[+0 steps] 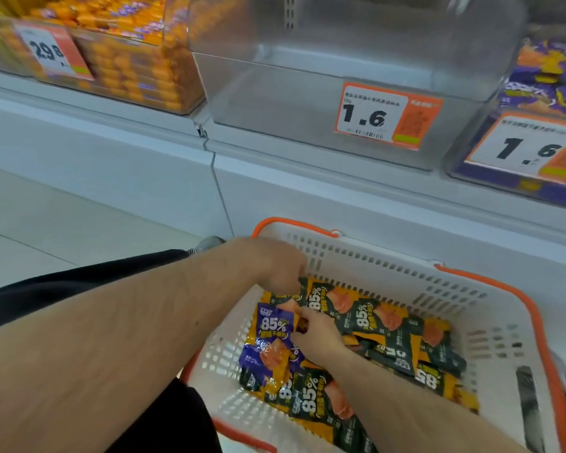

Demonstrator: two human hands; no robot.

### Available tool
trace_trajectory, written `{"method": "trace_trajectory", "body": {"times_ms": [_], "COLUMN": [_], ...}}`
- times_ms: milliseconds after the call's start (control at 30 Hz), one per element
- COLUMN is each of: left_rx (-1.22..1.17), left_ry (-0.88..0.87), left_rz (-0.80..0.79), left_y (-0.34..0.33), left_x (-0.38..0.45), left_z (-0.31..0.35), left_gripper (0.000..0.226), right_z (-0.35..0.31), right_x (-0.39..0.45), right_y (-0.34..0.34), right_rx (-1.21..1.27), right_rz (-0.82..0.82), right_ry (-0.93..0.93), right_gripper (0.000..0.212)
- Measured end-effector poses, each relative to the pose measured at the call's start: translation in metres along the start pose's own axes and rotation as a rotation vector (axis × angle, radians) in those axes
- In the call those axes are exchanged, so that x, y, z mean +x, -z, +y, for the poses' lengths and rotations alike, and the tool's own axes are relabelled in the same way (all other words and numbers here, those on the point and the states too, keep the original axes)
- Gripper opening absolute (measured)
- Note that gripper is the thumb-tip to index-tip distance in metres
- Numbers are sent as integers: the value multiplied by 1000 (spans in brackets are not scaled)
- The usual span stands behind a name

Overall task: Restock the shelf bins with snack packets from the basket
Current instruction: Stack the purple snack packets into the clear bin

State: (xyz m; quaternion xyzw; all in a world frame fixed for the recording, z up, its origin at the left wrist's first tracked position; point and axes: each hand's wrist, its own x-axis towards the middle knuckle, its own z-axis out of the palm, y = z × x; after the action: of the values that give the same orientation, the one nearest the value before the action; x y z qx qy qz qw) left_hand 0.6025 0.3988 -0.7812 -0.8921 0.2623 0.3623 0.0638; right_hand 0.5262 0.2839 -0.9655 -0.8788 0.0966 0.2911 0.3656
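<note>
A white basket with an orange rim stands on the floor below the shelf. In it lie several black and orange snack packets and a purple one, each marked 85%. My left hand reaches into the basket's far left corner, and its fingers pinch the top edge of a black packet. My right hand lies on the pile beside the purple packet, its fingers curled round packets. Above, the clear middle shelf bin with a 1.6 price tag holds nothing.
A bin of orange packets with a 29.8 tag sits at upper left. A bin of purple packets with a 1.6 tag sits at right. The white shelf base runs behind the basket. My dark-clothed leg is at left.
</note>
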Motion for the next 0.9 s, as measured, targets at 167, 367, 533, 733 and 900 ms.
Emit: {"method": "trace_trajectory", "body": {"times_ms": [167,367,533,733,900], "left_rx": [-65,-85,-87,-38,-78], "left_ry": [0,-8,1,-25,-50], "left_rz": [8,14,-1,19,109], "left_y": [-3,3,5,15,27], "left_x": [2,1,2,1,4], "left_z": [-5,-5,-3,10,25], "left_gripper": [34,37,37,34,43], "right_z": [-10,-18,-19,-19,-22], "right_x": [13,21,19,7,-9], "right_y": [-7,-27,-33,-20,23], "right_rx": [-300,-437,-252,76,264], "right_rz": [90,200,267,242,279], "right_ry": [-70,-34,-88,-154,-32], "right_gripper": [79,69,44,4,9]}}
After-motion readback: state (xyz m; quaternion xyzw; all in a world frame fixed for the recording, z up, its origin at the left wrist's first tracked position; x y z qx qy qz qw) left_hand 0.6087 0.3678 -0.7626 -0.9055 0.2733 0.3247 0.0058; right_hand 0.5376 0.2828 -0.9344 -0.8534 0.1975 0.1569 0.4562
